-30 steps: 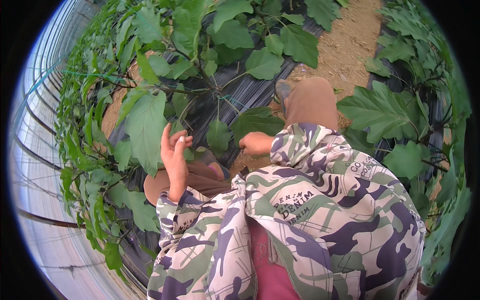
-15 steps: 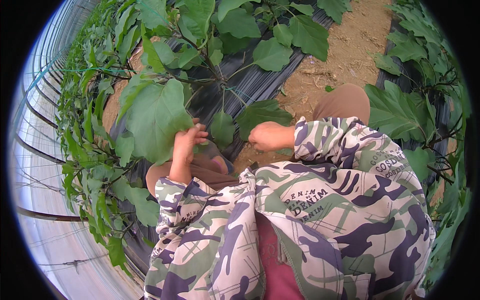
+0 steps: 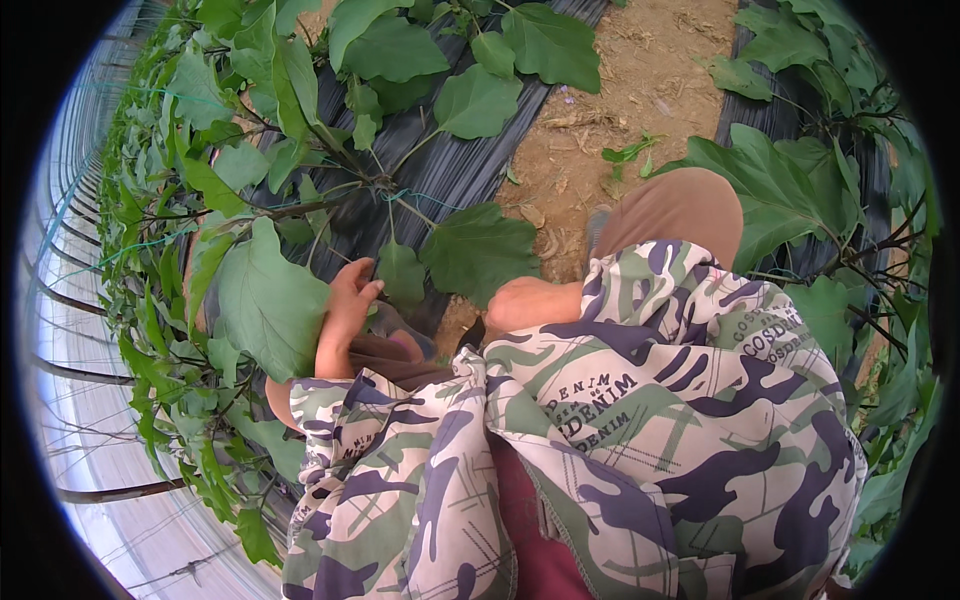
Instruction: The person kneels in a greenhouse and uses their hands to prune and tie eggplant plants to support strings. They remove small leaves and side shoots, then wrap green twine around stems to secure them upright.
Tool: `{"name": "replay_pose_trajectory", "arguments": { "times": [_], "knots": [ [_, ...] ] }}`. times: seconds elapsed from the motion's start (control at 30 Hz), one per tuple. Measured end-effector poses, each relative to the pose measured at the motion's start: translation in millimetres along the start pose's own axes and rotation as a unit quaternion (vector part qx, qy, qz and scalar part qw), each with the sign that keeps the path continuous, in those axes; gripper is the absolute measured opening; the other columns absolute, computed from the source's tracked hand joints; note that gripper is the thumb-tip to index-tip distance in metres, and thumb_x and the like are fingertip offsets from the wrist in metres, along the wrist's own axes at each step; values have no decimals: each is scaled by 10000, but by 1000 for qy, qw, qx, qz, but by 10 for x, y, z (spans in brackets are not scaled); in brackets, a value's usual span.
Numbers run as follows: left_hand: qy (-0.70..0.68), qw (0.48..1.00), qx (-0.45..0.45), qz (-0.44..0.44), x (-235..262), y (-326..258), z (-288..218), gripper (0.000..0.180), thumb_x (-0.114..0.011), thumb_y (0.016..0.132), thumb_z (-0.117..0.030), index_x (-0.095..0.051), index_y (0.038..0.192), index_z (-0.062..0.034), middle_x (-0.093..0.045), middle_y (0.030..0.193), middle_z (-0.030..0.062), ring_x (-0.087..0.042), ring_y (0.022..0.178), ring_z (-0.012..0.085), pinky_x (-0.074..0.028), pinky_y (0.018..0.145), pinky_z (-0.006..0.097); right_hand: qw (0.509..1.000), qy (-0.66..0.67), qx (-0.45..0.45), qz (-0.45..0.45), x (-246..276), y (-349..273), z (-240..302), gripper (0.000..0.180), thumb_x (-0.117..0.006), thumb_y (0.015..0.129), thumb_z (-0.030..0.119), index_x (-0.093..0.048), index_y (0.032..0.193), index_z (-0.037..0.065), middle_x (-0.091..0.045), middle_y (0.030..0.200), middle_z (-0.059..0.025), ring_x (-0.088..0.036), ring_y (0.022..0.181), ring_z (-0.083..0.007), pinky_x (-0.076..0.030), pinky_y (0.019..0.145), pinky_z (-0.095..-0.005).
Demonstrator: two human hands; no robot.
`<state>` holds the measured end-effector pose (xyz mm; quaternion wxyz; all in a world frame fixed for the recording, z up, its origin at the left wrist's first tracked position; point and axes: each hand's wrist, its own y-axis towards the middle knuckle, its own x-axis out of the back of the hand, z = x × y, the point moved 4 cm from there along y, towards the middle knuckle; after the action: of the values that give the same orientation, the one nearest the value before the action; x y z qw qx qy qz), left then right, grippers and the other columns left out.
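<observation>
1. The left hand (image 3: 348,305) is at nine o'clock from the centre, open, its fingers loosely bent and pointing up towards twelve.
2. A broad eggplant leaf (image 3: 268,305) lies on its nine o'clock side, bordering the wrist; a smaller leaf (image 3: 401,273) hangs near it, towards two o'clock.
3. The right hand (image 3: 530,303) is curled in on itself just off the centre, towards three o'clock. Its fingertips are hidden, so I cannot tell whether it grips the small dark object (image 3: 471,335) at its eight o'clock side.
4. The eggplant plant (image 3: 378,184) nearest both hands branches at eleven o'clock, with teal twine (image 3: 412,194) at its fork, above black plastic mulch (image 3: 490,170).
5. The camouflage jacket (image 3: 690,480), from four to seven o'clock, carries dark printed lettering: a stacked block in capitals on the chest (image 3: 598,408), another on the right sleeve (image 3: 778,338), and smaller print near the left cuff (image 3: 358,442).
6. A brown-trousered knee (image 3: 670,215) rises at two o'clock beside the soil path (image 3: 630,95), and clear greenhouse film (image 3: 90,430) curves from seven to ten o'clock.
</observation>
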<state>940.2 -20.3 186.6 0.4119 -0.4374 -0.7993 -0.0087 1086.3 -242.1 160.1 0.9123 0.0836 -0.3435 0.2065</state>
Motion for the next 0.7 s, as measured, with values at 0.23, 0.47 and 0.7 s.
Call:
{"name": "replay_pose_trajectory", "arguments": {
  "times": [0.23, 0.47, 0.7],
  "knots": [
    [-12, 995, 25, -99, 770, -931, -250, 389, -577, 836, -136, -493, 1185, 15, -558, 1129, 126, -512, 1022, 178, -385, 895, 289, 994, -16, -108, 7, 72, -155, 231, 194, -548, 654, 180, -618, 676, 1, -591, 687, -198, -581, 700, -366, -448, 614, -442],
    [32, 941, 43, -334, 1346, -2223, 200, 328, -593, 839, -190, -589, 1076, 36, -627, 942, 68, -526, 767, 98, -414, 685, 236, 994, -56, -77, -52, 132, -279, 463, 155, -543, 641, 102, -606, 742, 4, -598, 754, -193, -580, 772, -360, -449, 664, -435],
    [-214, 881, 123, -404, 738, -2461, 998, 309, -527, 864, -245, -614, 988, 23, -606, 782, 49, -543, 679, 113, -421, 570, 247, 856, 33, -73, -511, 1329, -758, 519, 176, -463, 711, 38, -611, 805, 25, -615, 749, -133, -599, 731, -274, -460, 636, -357]
  ]
}}
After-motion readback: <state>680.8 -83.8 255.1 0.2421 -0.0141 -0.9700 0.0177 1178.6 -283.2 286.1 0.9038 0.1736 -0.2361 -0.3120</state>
